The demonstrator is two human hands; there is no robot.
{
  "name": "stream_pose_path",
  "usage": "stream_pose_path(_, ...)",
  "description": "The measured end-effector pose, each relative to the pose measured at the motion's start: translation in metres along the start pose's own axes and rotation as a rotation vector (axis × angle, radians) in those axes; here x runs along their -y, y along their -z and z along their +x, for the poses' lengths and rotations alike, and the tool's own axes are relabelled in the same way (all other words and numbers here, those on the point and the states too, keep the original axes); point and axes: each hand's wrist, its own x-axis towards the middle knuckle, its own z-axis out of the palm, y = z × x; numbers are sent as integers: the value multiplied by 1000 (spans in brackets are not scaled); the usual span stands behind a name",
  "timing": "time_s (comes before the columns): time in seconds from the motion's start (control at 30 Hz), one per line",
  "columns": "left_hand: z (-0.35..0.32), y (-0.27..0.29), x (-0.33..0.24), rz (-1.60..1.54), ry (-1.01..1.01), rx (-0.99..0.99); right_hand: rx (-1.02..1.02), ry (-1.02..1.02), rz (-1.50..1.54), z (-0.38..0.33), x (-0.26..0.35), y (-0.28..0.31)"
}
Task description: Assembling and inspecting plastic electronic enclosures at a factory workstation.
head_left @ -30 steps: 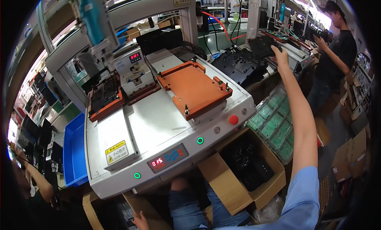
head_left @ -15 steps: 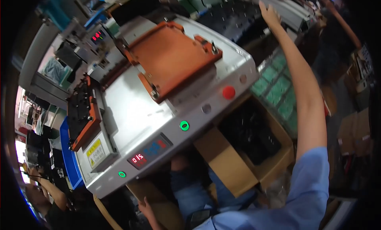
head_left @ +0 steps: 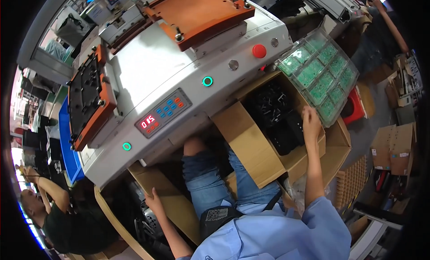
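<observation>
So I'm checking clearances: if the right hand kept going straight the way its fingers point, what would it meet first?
Probably the clear tray of green circuit boards. The right hand points up at its near edge, above the open cardboard box; depth is unclear.

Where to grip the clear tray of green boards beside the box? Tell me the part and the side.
Grip the clear tray by its near long edge, coming from below, where the right hand already is. It is flat and wide, tilted over the open box, its far end at the machine, so two hands seem safer.
</observation>
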Motion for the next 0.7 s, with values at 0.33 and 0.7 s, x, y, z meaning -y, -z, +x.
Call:
stream_pose_path(0.33, -14, 6, 11, -67, -20, -91, 363, 179, -569, -11, -42, -47)
stream_pose_path(0.7, -38, 19, 30, 466, 29, -425, 393, 105, -593, 8, -106, -57)
